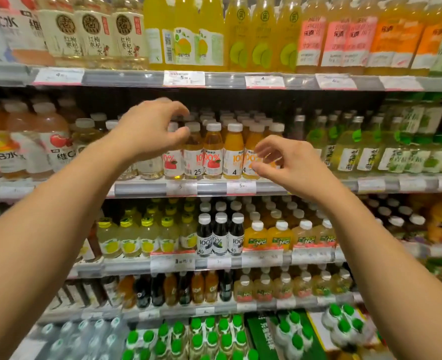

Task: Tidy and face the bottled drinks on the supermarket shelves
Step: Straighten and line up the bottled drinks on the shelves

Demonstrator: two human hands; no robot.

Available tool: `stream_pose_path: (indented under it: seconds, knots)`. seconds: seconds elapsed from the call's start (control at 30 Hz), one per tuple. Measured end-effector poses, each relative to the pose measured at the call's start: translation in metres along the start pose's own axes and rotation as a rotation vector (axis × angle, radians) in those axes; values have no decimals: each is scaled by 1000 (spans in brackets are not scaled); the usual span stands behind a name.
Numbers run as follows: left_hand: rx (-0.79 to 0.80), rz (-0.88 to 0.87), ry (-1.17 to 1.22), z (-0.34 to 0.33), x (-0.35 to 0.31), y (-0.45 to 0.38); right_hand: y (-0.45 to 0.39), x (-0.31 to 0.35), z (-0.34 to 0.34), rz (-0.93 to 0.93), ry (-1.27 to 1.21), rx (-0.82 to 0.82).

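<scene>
On the middle shelf (147,189) stands a row of small white-capped juice bottles with "100%" labels: apple juice bottles (212,152) to the left and orange juice bottles (233,152) to the right, with more rows behind. My left hand (149,128) hovers at cap height in front of the leftmost apple bottles, its fingers arched and thumb apart, with nothing in it. In front of the rightmost orange bottle (251,141), my right hand (290,165) has thumb and forefinger spread a little and holds nothing.
Large yellow juice bottles (186,35) fill the top shelf. Pale green-labelled bottles (365,149) stand right of the small juices, pink-labelled ones (51,141) to the left. Dark juice bottles (221,235) and NFC bottles (279,236) sit one shelf down. Green-capped packs (214,336) lie at the bottom.
</scene>
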State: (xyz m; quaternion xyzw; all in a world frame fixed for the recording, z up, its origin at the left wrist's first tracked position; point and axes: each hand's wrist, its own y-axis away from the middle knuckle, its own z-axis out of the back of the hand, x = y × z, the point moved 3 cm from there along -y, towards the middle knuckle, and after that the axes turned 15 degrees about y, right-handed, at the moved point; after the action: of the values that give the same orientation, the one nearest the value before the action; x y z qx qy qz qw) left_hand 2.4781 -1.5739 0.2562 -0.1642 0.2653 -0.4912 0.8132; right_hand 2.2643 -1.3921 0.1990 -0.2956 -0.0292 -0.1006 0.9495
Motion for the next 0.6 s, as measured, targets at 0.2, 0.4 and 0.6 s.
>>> stream_pose_path:
  seconds: [0.2, 0.4, 0.6]
  knots:
    - [390, -7, 173, -40, 2, 84, 47, 9, -47, -66, -159, 198]
    - [531, 92, 271, -107, 42, 153, 94, 27, -109, -120, -212, 303]
    - [691, 244, 267, -177, 107, 220, 137, 37, -195, -180, -208, 485]
